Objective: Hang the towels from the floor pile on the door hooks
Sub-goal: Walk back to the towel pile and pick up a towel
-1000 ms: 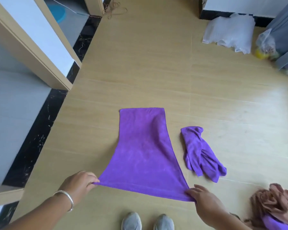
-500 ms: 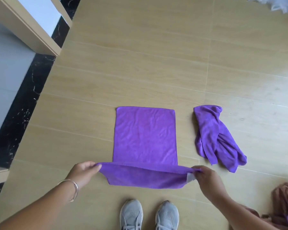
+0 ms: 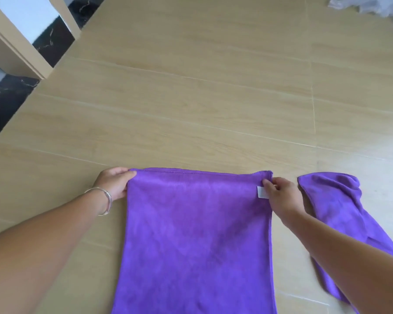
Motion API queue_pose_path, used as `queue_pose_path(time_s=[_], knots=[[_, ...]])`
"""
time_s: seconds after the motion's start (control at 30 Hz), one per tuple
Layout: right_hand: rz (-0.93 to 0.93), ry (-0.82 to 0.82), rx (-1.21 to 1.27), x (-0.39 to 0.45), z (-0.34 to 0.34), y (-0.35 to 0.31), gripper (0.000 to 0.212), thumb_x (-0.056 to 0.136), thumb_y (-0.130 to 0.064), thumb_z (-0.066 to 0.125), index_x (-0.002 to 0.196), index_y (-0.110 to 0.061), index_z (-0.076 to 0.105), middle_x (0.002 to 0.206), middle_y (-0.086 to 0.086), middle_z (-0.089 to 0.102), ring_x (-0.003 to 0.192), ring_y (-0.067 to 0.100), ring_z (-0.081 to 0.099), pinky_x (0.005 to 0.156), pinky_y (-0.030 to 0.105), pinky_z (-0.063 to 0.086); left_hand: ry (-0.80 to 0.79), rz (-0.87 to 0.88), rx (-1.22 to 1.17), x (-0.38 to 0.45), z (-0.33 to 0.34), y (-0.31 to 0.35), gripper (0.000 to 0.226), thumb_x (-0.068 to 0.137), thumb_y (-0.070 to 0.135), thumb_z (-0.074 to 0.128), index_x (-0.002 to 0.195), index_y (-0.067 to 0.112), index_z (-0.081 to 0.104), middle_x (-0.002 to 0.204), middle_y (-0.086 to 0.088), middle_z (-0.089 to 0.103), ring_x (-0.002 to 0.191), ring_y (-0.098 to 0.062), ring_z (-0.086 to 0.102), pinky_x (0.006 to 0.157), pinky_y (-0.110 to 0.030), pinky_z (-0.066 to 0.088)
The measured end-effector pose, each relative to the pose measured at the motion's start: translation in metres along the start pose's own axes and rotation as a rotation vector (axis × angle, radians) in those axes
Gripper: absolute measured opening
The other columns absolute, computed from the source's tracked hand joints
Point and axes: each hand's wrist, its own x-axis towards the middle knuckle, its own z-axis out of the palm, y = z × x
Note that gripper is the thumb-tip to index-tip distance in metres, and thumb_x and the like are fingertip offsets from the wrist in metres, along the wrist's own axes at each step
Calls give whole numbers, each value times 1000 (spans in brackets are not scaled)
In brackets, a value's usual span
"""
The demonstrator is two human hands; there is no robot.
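purple towels (image 3: 195,241) on wood floor (image 3: 191,98)

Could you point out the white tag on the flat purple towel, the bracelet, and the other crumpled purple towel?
white tag (image 3: 262,192): head view, its middle.
bracelet (image 3: 107,201): head view, band at the left wrist.
crumpled purple towel (image 3: 334,200): head view, its upper part.

Two purple towels lie on the floor: one flat towel (image 3: 195,241) pinched at its far corners, one crumpled towel (image 3: 340,214) just right of that grip. Two hands: left hand (image 3: 114,182), right hand (image 3: 281,193). One bracelet (image 3: 104,200). One white label (image 3: 261,191).
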Motion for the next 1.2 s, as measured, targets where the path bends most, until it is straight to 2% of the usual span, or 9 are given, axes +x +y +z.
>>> queue_pose_path(time_s=[0.1, 0.23, 0.33, 0.5, 0.63, 0.77, 0.9, 1.07, 1.2], knots=[[-68, 55, -133, 25, 19, 13, 26, 93, -36, 52, 73, -21, 59, 68, -4, 62, 62, 14, 53, 51, 27, 32, 92, 163, 130, 29, 22, -18, 10, 86, 22, 69, 95, 18, 66, 77, 6, 66, 65, -10, 60, 62, -23, 49], [-93, 107, -212, 34, 27, 20, 19, 89, -42, 54, 85, -23, 55, 76, 0, 64, 75, 26, 58, 64, 33, 43, 266, 373, 411, 34, 37, -30, 8, 84, 29, 68, 81, 25, 63, 72, 9, 67, 68, -15, 62, 60, -25, 41], [-29, 156, -78, 18, 16, 16, 23, 84, -33, 61, 102, -21, 54, 100, 3, 59, 85, 23, 55, 72, 36, 45, 317, 417, 463, 12, 39, -25, 24, 85, 23, 68, 108, 17, 61, 103, -3, 63, 92, -25, 61, 78, -31, 45], [-815, 47, -261, -50, 17, 25, 33, 86, -26, 59, 117, -17, 58, 122, 2, 53, 108, 23, 53, 92, 32, 42, 24, 1044, 1016, -63, 46, -54, 56, 87, 42, 50, 138, 19, 48, 140, -9, 47, 128, -27, 45, 104, -42, 39], [-936, -183, -725, -64, 34, 40, 63, 88, -59, 42, 137, -21, 53, 145, 6, 47, 134, 26, 44, 111, 43, 33, -163, 913, 1413, -74, 54, -88, 70, 93, 65, 15, 148, 28, 36, 155, -9, 31, 142, -27, 32, 111, -46, 18], [-824, -211, -926, -17, 32, 10, 72, 91, -64, 22, 152, -25, 25, 159, 6, 21, 147, 26, 17, 120, 43, 14, -132, 811, 1544, -26, 65, -59, 69, 86, 71, -4, 147, 43, -16, 160, 1, -17, 148, -18, -11, 118, -46, -4], [-689, -179, -909, 3, 42, -11, 67, 97, -54, 27, 154, -24, 10, 162, 4, 5, 148, 23, 0, 120, 39, 2, -122, 744, 1506, -4, 92, -27, 63, 97, 57, 23, 151, 40, -6, 161, 1, -12, 148, -17, -8, 118, -45, 4], [-1045, -289, -820, -53, 38, 27, 66, 94, -51, 40, 147, -11, 37, 156, 8, 30, 144, 25, 27, 117, 45, 23, -172, 920, 1441, -46, 69, -62, 66, 92, 59, 19, 153, 33, 13, 162, -1, 3, 149, -19, 7, 119, -41, 7], [-1181, -358, -851, -81, 25, 70, 79, 90, -64, 42, 147, -8, 37, 156, 9, 28, 144, 26, 27, 112, 46, 22, -290, 1121, 1487, -83, 26, -116, 78, 85, 65, 41, 147, 18, 38, 156, -11, 28, 143, -28, 28, 111, -52, 21]])
